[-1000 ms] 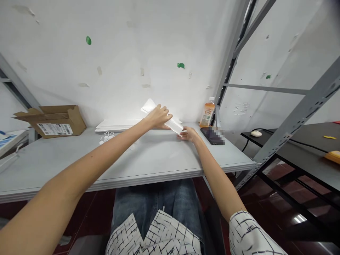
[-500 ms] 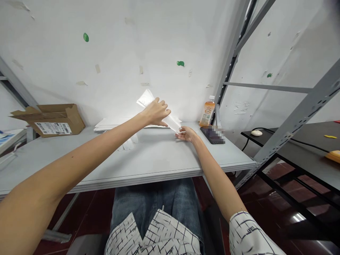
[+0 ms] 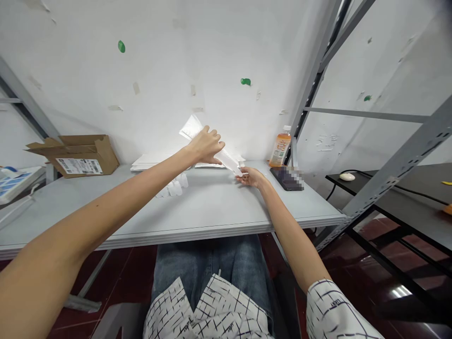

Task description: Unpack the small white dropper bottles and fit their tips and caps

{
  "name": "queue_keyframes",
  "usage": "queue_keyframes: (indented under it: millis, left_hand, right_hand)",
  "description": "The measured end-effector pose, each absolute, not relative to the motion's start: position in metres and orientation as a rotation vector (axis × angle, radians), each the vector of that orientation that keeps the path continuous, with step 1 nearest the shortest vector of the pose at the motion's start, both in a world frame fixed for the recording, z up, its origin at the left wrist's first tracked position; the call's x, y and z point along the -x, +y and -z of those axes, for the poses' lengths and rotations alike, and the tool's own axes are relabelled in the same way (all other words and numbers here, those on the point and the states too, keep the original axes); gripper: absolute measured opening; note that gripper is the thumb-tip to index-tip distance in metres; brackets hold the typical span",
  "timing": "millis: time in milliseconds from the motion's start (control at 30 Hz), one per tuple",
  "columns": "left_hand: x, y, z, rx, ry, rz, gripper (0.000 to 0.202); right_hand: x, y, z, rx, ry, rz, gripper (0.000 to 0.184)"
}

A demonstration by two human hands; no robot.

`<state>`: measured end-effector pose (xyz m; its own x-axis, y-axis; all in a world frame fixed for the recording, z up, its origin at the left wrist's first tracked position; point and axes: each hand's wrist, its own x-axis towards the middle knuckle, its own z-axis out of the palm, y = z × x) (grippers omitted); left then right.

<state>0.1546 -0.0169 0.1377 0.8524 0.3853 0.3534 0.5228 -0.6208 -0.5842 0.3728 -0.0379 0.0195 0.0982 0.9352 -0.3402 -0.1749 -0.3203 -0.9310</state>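
Note:
A translucent white plastic sleeve [image 3: 212, 147] stretches diagonally above the back of the table. My left hand [image 3: 206, 147] grips its middle, and the upper end sticks out behind my fingers. My right hand [image 3: 251, 177] is at the table's back right, with its fingertips pinching the sleeve's lower corner. Behind the sleeve lies a stack of flat white sheets [image 3: 151, 163]. Small translucent white pieces [image 3: 173, 188] sit just below my left forearm. A dark phone [image 3: 287, 179], partly pixelated, lies right of my right hand.
An orange-capped drink bottle [image 3: 280, 149] stands at the back. An open cardboard box [image 3: 81, 156] sits at the far left of the grey table [image 3: 212, 207]. Grey metal shelf uprights [image 3: 310, 80] rise at the right, beside a black table [image 3: 399, 193].
My left hand has shifted slightly up and left, tilting the sleeve a little. The small white pieces lie further right than a second ago. The whole view has shifted slightly.

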Motion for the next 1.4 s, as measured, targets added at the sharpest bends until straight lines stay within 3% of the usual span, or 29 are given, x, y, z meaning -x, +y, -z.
queue_keyframes:
  millis: [367, 633, 867, 1133, 1400]
  left_hand:
    - [-0.151, -0.020, -0.131, 2.381, -0.689, 0.265, 0.054]
    - [-0.137, -0.010, -0.131, 2.280, -0.840, 0.185, 0.058]
    - [-0.049, 0.039, -0.139, 2.214, -1.297, 0.231, 0.074]
    - [0.001, 0.097, -0.102, 2.321, -1.668, 0.172, 0.090]
    - [-0.035, 0.062, -0.122, 2.498, -1.495, 0.333, 0.057]
  right_hand:
    - [-0.373, -0.037, -0.017, 1.337, -0.938, -1.381, 0.008]
    - [-0.375, -0.034, -0.016, 1.347, -0.808, -1.166, 0.009]
    - [-0.378, -0.034, -0.015, 1.372, -0.799, -1.045, 0.012]
    - [-0.369, -0.030, -0.007, 1.424, -0.964, -0.986, 0.011]
    - [-0.361, -0.037, -0.016, 1.426, -1.052, -0.942, 0.011]
